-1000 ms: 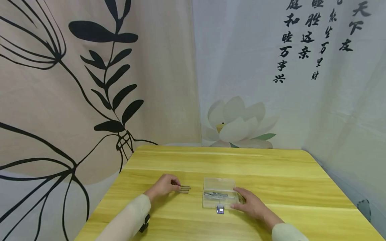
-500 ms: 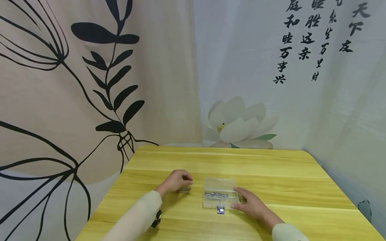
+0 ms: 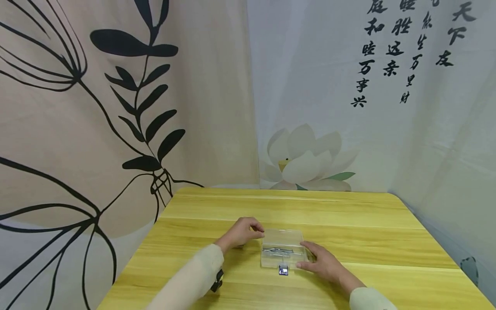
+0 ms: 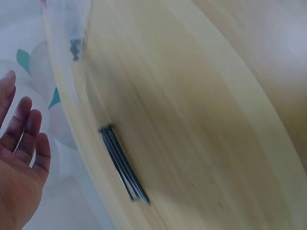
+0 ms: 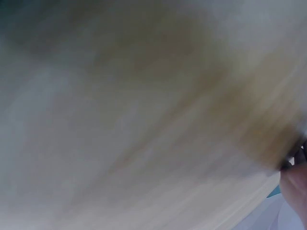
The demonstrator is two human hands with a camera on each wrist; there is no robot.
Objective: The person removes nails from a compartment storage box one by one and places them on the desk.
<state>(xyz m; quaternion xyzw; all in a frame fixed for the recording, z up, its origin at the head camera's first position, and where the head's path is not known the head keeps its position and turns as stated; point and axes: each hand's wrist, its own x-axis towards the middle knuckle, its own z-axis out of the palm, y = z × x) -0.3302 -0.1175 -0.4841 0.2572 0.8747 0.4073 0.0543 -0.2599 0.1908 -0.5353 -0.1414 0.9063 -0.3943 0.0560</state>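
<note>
A clear plastic box [image 3: 267,260] stands on the table with its lid [image 3: 281,237] folded back. Several metal nails [image 3: 278,250] lie inside it. My right hand [image 3: 323,260] grips the box's right side, thumb at the front and fingers farther back. My left hand [image 3: 241,232] hovers by the lid's left edge, fingers loosely bent, with nothing seen in them; whether it touches the lid cannot be told. A row of nails [image 4: 123,163] lies side by side on the table in the left wrist view; in the head view the left hand mostly covers it.
A blue-violet clasp or tag [image 3: 283,270] sticks out at the box's front. The wooden table [image 3: 217,202] ends at a printed curtain [image 3: 217,129]. Little of the right hand shows in its blurred wrist view.
My left hand has left the row of nails on the table and moved right to the box's lid. The right hand and the box have stayed put.
</note>
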